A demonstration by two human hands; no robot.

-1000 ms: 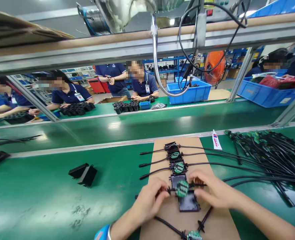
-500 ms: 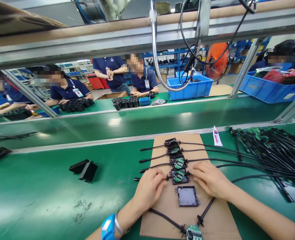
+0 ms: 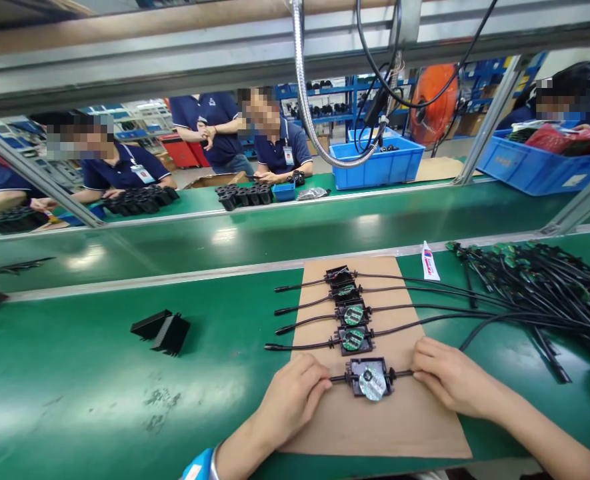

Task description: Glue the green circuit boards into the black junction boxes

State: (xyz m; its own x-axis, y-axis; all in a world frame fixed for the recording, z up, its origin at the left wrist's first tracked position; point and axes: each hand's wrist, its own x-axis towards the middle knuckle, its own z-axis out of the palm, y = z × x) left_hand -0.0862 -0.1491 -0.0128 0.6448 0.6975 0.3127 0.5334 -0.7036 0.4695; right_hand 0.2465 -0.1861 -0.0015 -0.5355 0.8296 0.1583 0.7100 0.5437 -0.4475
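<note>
The left hand [image 3: 301, 392] and right hand [image 3: 447, 377] each pinch a black round cable [image 3: 339, 379], left and right of a shiny green circular circuit board [image 3: 373, 385] lying over the nearest black square plastic case [image 3: 359, 366], on the brown cardboard sheet [image 3: 385, 430]. Pulling evenly should seat both black collars [image 3: 392, 375] squarely. The gripped cable stretches are hidden; glare obscures the board's surface.
</note>
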